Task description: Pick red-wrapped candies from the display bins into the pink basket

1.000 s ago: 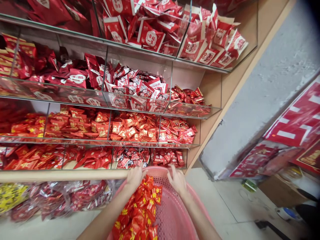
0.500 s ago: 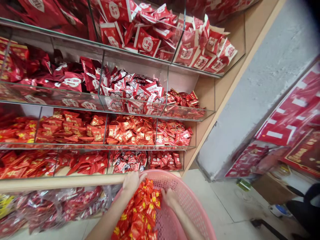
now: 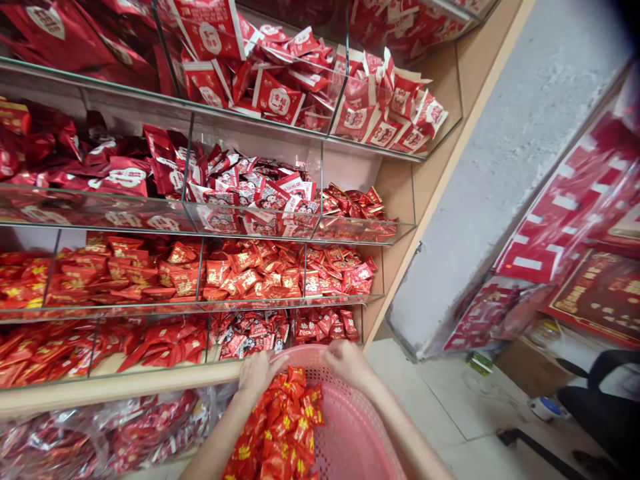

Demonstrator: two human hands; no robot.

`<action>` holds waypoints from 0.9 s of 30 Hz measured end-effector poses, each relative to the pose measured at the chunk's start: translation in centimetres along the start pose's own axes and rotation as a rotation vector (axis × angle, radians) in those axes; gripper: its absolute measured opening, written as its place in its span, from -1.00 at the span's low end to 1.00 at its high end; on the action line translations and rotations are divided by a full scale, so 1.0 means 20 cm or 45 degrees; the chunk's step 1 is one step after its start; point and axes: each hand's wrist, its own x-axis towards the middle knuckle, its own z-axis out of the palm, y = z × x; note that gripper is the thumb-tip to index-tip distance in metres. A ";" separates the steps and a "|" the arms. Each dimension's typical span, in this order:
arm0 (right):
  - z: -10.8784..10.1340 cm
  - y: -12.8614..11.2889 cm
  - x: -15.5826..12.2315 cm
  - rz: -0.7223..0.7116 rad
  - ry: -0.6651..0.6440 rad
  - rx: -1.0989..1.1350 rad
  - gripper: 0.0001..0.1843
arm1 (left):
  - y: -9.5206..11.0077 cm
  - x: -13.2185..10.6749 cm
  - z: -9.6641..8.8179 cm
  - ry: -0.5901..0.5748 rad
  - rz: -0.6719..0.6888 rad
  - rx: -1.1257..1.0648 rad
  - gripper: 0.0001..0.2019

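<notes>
Glass shelves [image 3: 200, 233] crammed with red foil packets [image 3: 245, 267].
I see the left hand [image 3: 257, 375] and right hand [image 3: 347, 363] clasping a pink mesh basket [image 3: 350, 433] heaped with packets [image 3: 280, 427].

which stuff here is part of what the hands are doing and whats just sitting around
Part of it:
left hand, on the basket rim
right hand, on the basket rim
pink basket
red packets in the basket

Just around:
glass shelves
wooden rail
bagged packets
red banners
</notes>
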 end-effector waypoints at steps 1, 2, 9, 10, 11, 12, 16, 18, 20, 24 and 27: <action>-0.11 -0.03 0.02 -0.081 0.102 0.043 -0.60 | 0.00 0.00 0.01 0.004 0.001 -0.008 -0.35; -0.22 -0.05 0.05 -0.156 0.205 0.060 -0.60 | -0.01 0.00 0.01 0.010 0.005 -0.014 -0.35; -0.62 -0.16 0.32 -0.438 0.755 -0.411 -0.52 | 0.01 -0.01 0.00 0.011 -0.011 -0.046 -0.32; -0.62 -0.16 0.36 -0.424 0.723 -0.474 -0.49 | 0.01 -0.01 0.00 0.013 -0.011 -0.049 -0.32; -0.62 -0.17 0.40 -0.397 0.686 -0.518 -0.47 | 0.01 -0.01 -0.01 0.009 -0.011 -0.050 -0.31; -0.61 -0.17 0.43 -0.373 0.648 -0.550 -0.47 | 0.01 -0.01 -0.01 0.002 -0.013 -0.048 -0.31; -0.57 -0.14 0.49 -0.345 0.574 -0.588 -0.46 | 0.01 -0.02 -0.01 -0.015 -0.018 -0.064 -0.29; -0.56 -0.12 0.50 -0.385 0.589 -0.561 -0.51 | 0.01 -0.01 0.00 -0.006 -0.021 -0.075 -0.29; -0.56 -0.09 0.51 -0.459 0.622 -0.504 -0.58 | 0.00 -0.01 0.01 -0.008 -0.035 -0.079 -0.29; -0.54 -0.04 0.54 -0.561 0.745 -0.239 -0.61 | 0.00 -0.01 0.02 -0.007 -0.042 -0.068 -0.28; -0.53 -0.01 0.57 -0.586 0.849 -0.073 -0.60 | 0.00 -0.01 0.02 0.007 -0.031 -0.069 -0.28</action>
